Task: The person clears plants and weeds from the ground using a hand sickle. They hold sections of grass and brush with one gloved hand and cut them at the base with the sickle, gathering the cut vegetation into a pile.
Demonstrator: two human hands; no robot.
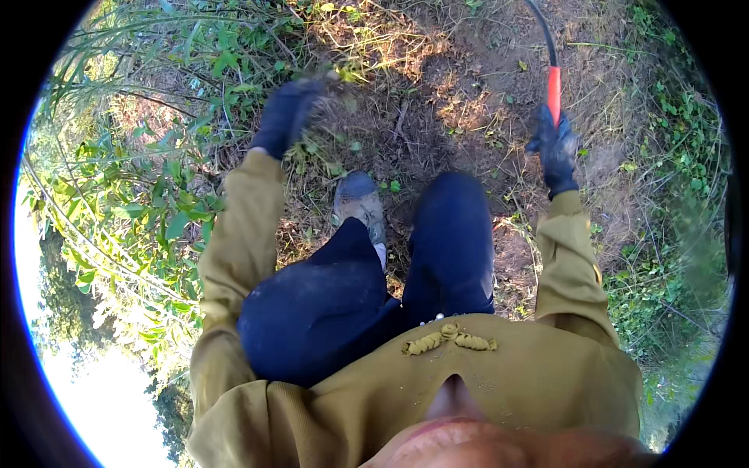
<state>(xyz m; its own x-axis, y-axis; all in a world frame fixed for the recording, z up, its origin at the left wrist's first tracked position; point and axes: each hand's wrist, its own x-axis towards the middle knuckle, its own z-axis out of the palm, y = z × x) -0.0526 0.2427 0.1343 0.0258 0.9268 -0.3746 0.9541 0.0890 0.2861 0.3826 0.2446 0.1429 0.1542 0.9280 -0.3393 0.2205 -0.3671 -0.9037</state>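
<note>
My right hand, in a dark glove, grips the red handle of a tool whose dark, curved metal part runs up past the picture's top edge, so its far end is hidden. On the other side, my left hand, also dark-gloved, is blurred over grass and weeds at the upper left. Whether its fingers hold any stems cannot be made out. Between the two hands lies bare soil with dry stalks.
A muddy shoe and my bent knees in dark trousers are below. Leafy shrubs with long thin branches rise at the left. Low green plants line the right side.
</note>
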